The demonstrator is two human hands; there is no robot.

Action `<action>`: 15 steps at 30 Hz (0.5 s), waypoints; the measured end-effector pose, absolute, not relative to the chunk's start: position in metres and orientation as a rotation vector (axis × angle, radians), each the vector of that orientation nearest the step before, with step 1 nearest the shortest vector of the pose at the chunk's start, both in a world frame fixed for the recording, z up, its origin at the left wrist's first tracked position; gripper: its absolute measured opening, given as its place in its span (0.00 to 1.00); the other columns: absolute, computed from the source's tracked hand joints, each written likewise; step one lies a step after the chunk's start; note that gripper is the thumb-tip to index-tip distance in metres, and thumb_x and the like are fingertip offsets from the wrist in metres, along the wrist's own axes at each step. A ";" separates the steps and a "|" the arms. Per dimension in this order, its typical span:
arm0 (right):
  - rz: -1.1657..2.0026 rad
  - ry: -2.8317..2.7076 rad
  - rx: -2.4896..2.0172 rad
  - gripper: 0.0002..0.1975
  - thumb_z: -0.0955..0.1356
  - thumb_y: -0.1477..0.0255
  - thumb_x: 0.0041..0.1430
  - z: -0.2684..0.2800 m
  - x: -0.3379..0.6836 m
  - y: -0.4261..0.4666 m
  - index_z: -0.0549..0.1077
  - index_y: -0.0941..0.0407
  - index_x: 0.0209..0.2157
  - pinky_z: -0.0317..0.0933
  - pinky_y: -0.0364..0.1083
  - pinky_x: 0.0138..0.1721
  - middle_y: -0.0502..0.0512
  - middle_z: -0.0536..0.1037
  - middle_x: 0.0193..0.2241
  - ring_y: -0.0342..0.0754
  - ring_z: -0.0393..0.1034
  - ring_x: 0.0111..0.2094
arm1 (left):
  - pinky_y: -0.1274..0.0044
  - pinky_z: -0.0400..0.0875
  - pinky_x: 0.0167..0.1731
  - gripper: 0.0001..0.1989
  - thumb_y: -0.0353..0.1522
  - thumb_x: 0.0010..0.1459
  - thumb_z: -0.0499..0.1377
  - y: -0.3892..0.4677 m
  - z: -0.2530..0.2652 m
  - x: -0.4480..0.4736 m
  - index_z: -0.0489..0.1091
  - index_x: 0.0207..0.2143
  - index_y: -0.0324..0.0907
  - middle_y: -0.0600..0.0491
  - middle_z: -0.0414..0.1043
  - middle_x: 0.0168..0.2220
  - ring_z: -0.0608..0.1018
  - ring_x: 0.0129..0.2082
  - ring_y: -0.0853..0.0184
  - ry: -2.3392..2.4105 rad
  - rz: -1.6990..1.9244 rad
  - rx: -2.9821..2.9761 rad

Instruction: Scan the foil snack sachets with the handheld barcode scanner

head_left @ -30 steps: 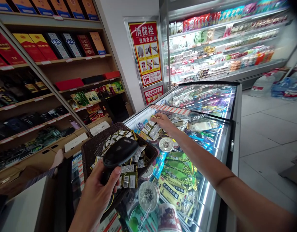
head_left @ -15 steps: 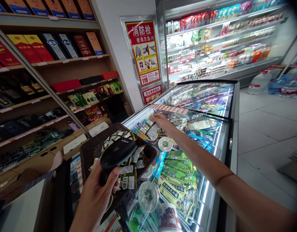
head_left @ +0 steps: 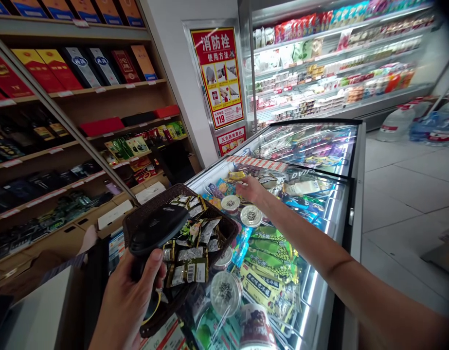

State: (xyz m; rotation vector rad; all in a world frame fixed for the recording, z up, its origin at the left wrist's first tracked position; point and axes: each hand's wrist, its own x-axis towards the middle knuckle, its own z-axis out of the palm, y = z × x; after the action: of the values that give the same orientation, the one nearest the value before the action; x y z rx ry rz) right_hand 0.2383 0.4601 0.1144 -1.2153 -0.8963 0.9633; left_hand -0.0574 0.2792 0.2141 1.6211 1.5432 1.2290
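Observation:
My left hand (head_left: 131, 289) is wrapped round the handle of a black handheld barcode scanner (head_left: 160, 227), whose head hangs over a dark brown woven basket (head_left: 229, 228). Several black-and-gold packets (head_left: 189, 272) lie loose in the basket, some with white label panels and barcodes facing up. My right hand (head_left: 250, 189) reaches into the chest freezer (head_left: 357, 194), its fingers loosely parted with no packet visible in them. Just beyond the fingertips lies a yellow packet (head_left: 237, 175). Lidded cups (head_left: 251, 216) and green ice-cream packets (head_left: 270, 255) lie below that hand.
A framed glass lid (head_left: 308, 146) covers the freezer's far end. Shelves of boxed goods (head_left: 131, 70) stand at left, an open refrigerated display (head_left: 330, 68) at back. Large water bottles (head_left: 397, 124) stand on the right floor. A white surface (head_left: 38, 316) is at lower left.
The packet that was in my right hand no longer shows there, uncovering blue packets below. That hand moved slightly right. My left hand drew the scanner left and down, exposing more packets.

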 end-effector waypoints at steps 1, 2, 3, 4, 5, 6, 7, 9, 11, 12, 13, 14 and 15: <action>1.107 -0.935 -1.161 0.10 0.61 0.68 0.62 0.117 0.226 0.452 0.71 0.57 0.33 0.70 0.51 0.43 0.60 0.76 0.33 0.49 0.73 0.36 | 0.77 0.62 0.22 0.20 0.52 0.52 0.63 0.279 0.215 -0.058 0.66 0.26 0.47 0.59 0.65 0.21 0.65 0.21 0.68 1.548 1.242 1.603; 1.253 -0.969 -1.085 0.12 0.62 0.65 0.63 0.120 0.214 0.443 0.74 0.56 0.38 0.69 0.50 0.48 0.60 0.78 0.40 0.50 0.74 0.42 | 0.77 0.62 0.22 0.21 0.53 0.52 0.63 0.278 0.215 -0.058 0.66 0.27 0.46 0.59 0.66 0.21 0.65 0.21 0.68 1.559 1.252 1.583; 1.351 -1.049 -1.009 0.14 0.64 0.62 0.64 0.123 0.202 0.433 0.75 0.55 0.42 0.67 0.50 0.52 0.59 0.77 0.46 0.50 0.72 0.48 | 0.77 0.62 0.22 0.21 0.53 0.51 0.63 0.278 0.216 -0.058 0.66 0.26 0.46 0.59 0.66 0.21 0.65 0.21 0.68 1.574 1.259 1.564; 1.432 -1.147 -0.940 0.17 0.65 0.58 0.64 0.125 0.190 0.423 0.76 0.53 0.46 0.65 0.51 0.55 0.57 0.76 0.51 0.50 0.70 0.52 | 0.77 0.62 0.22 0.22 0.54 0.50 0.63 0.278 0.215 -0.057 0.67 0.26 0.46 0.58 0.66 0.21 0.65 0.20 0.68 1.589 1.261 1.549; 1.523 -1.219 -0.885 0.20 0.66 0.55 0.63 0.126 0.181 0.414 0.76 0.51 0.49 0.64 0.52 0.56 0.56 0.75 0.54 0.51 0.70 0.53 | 0.77 0.62 0.21 0.23 0.55 0.49 0.64 0.278 0.215 -0.057 0.67 0.26 0.46 0.58 0.66 0.21 0.65 0.20 0.69 1.600 1.262 1.540; 1.595 -1.255 -0.857 0.22 0.66 0.52 0.62 0.127 0.173 0.407 0.76 0.50 0.51 0.64 0.53 0.57 0.55 0.75 0.54 0.52 0.70 0.53 | 0.77 0.62 0.21 0.23 0.56 0.48 0.64 0.278 0.215 -0.057 0.67 0.25 0.46 0.58 0.66 0.21 0.65 0.20 0.69 1.604 1.262 1.536; 1.650 -1.262 -0.855 0.23 0.67 0.51 0.61 0.127 0.167 0.402 0.77 0.50 0.51 0.64 0.55 0.57 0.55 0.76 0.53 0.53 0.71 0.52 | 0.77 0.62 0.21 0.24 0.56 0.47 0.64 0.278 0.214 -0.057 0.67 0.25 0.46 0.58 0.66 0.20 0.65 0.20 0.69 1.599 1.263 1.538; 1.659 -1.202 -0.886 0.22 0.68 0.51 0.60 0.126 0.163 0.398 0.79 0.51 0.48 0.66 0.55 0.55 0.56 0.78 0.49 0.53 0.73 0.49 | 0.78 0.62 0.20 0.24 0.56 0.47 0.64 0.279 0.213 -0.056 0.67 0.24 0.46 0.58 0.65 0.21 0.66 0.20 0.69 1.571 1.268 1.546; 1.550 -1.097 -0.887 0.17 0.71 0.55 0.59 0.127 0.166 0.401 0.81 0.53 0.41 0.68 0.53 0.54 0.56 0.79 0.48 0.51 0.73 0.48 | 0.78 0.62 0.20 0.24 0.56 0.47 0.64 0.279 0.212 -0.055 0.68 0.25 0.46 0.58 0.64 0.21 0.66 0.21 0.69 1.540 1.266 1.551; 1.485 -1.037 -0.873 0.15 0.72 0.57 0.58 0.128 0.169 0.404 0.81 0.54 0.38 0.70 0.52 0.52 0.56 0.79 0.47 0.50 0.73 0.47 | 0.78 0.62 0.20 0.24 0.56 0.47 0.64 0.279 0.212 -0.054 0.68 0.25 0.46 0.58 0.64 0.22 0.66 0.21 0.69 1.528 1.265 1.554; 1.417 -0.976 -0.863 0.12 0.74 0.61 0.56 0.129 0.172 0.408 0.81 0.55 0.35 0.71 0.50 0.51 0.56 0.79 0.46 0.48 0.73 0.45 | 0.78 0.62 0.20 0.24 0.56 0.47 0.64 0.279 0.212 -0.054 0.68 0.25 0.45 0.58 0.64 0.22 0.66 0.21 0.69 1.520 1.265 1.556; 1.351 -0.919 -0.863 0.10 0.75 0.64 0.54 0.130 0.176 0.412 0.81 0.56 0.34 0.72 0.49 0.49 0.55 0.79 0.43 0.47 0.73 0.43 | 0.78 0.62 0.21 0.24 0.56 0.48 0.64 0.279 0.212 -0.053 0.68 0.25 0.45 0.58 0.65 0.22 0.66 0.21 0.69 1.516 1.262 1.557; 1.292 -0.870 -0.877 0.08 0.76 0.68 0.52 0.132 0.180 0.415 0.81 0.57 0.33 0.73 0.48 0.46 0.55 0.79 0.40 0.46 0.73 0.40 | 0.78 0.62 0.21 0.24 0.55 0.48 0.65 0.279 0.212 -0.052 0.68 0.25 0.45 0.58 0.65 0.22 0.66 0.21 0.69 1.511 1.256 1.553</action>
State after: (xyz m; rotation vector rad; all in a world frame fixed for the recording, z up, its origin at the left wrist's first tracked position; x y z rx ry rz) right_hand 0.1800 0.4149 0.1317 -0.8765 -0.8703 1.2919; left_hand -0.0524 0.2788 0.2118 1.5526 1.5114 1.2558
